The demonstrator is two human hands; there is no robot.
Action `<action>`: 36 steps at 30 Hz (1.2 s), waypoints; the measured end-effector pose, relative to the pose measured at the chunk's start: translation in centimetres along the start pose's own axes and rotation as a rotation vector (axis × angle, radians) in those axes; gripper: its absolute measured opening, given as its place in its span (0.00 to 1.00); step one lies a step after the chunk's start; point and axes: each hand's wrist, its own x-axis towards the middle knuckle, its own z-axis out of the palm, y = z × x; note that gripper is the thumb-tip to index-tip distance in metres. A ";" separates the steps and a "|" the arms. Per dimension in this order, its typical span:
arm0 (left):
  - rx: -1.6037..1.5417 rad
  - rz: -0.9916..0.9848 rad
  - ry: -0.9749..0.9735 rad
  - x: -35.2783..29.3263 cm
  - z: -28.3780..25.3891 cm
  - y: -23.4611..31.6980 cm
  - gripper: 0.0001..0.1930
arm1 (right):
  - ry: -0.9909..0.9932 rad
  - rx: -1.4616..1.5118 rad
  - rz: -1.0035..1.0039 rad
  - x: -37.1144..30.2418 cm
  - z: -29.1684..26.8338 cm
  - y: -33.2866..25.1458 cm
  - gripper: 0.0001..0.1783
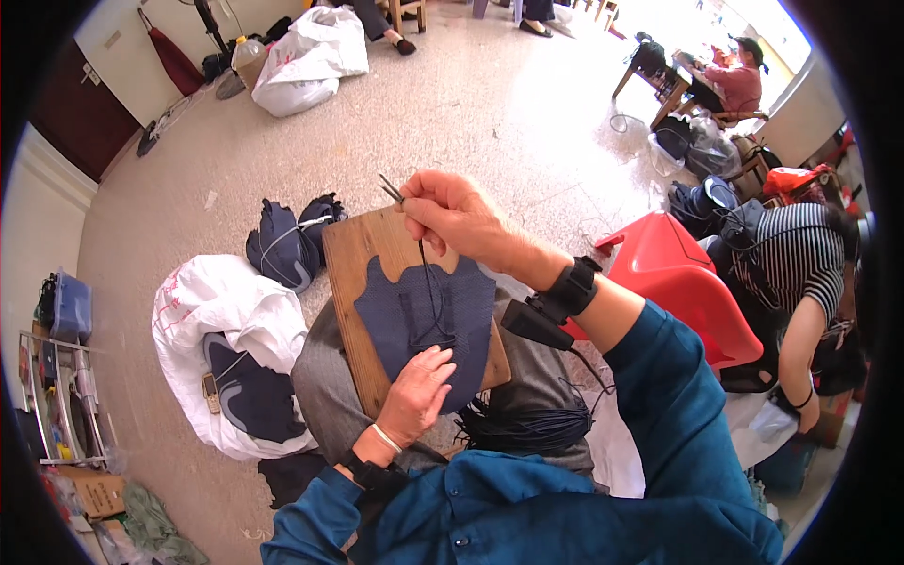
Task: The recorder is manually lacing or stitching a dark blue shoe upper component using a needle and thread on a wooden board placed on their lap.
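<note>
Sack (221, 301) (white) L of board (386, 235), red seat (680, 301) nr R forearm (617, 323).

Along the far left edge of the floor (169, 221), a dark red door (75, 108) and a hanging dark red tapered bundle (174, 61) lead to a yellowish plastic jug (250, 56) beside a full white sack (311, 64). By its near left edge stand a metal rack (83, 388), a blue plastic bin (72, 311), a cardboard box (99, 492) and crumpled green cloth (155, 527). Toward the right edge, a red plastic seat (664, 273) stands beside a person in a striped top (800, 247), with a person in red (742, 87) seated farther back.
</note>
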 end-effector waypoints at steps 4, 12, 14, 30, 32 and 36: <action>-0.170 -0.285 0.337 3.1 -1.7 0.3 0.25 | -0.006 0.094 0.000 -2.4 0.1 -1.5 0.07; -0.520 -0.327 0.052 8.7 -3.6 -1.1 0.07 | 0.011 0.252 -0.051 -4.9 0.5 -0.3 0.10; -0.370 -0.234 0.126 8.6 -3.9 -1.6 0.10 | 0.124 0.238 -0.063 -5.9 0.9 0.5 0.12; -0.338 -0.202 0.213 13.6 -8.8 4.2 0.12 | 0.245 -0.038 0.003 -10.0 5.2 14.7 0.21; -0.414 -0.219 0.219 14.2 -9.6 5.0 0.14 | 0.254 -0.055 0.011 -10.3 5.2 14.6 0.20; -0.382 -0.189 0.213 15.2 -10.4 5.7 0.13 | 0.262 -0.055 0.025 -10.6 5.1 14.4 0.20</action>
